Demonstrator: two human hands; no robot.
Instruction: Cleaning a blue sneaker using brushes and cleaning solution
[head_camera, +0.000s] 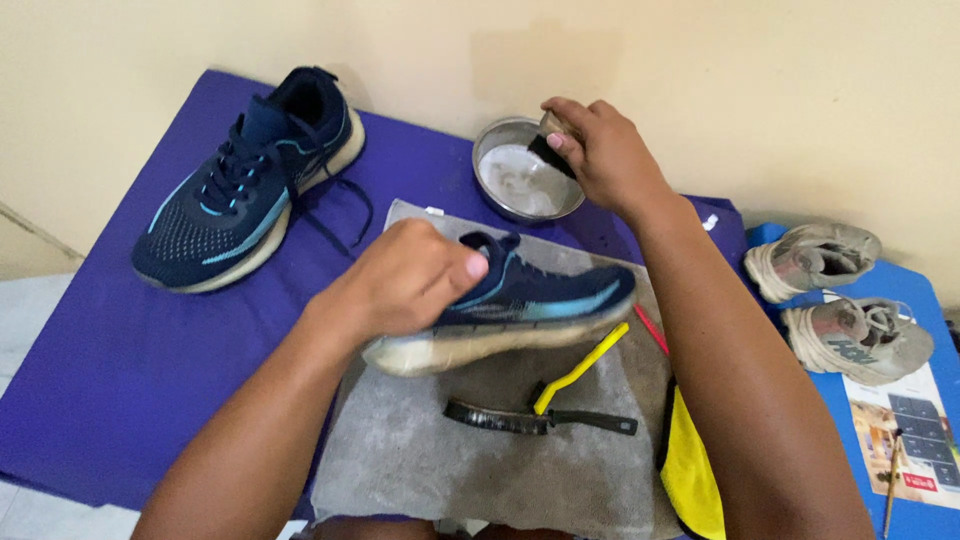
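Note:
My left hand (405, 278) grips a navy and light-blue sneaker (540, 300) at its heel and holds it on its side above a grey towel (480, 460). My right hand (605, 150) holds a small brush (550, 145) with dark bristles over the rim of a metal bowl (522, 180) that holds whitish soapy liquid. The matching navy sneaker (245, 185) stands upright at the back left on the purple cloth (90, 360).
On the towel lie a yellow-handled brush (580, 368) and a black brush (535, 418). A yellow cloth (692, 470) lies by my right forearm. Two worn grey sneakers (812, 258) (860, 338) rest on a blue surface at right, beside a printed sheet (905, 440).

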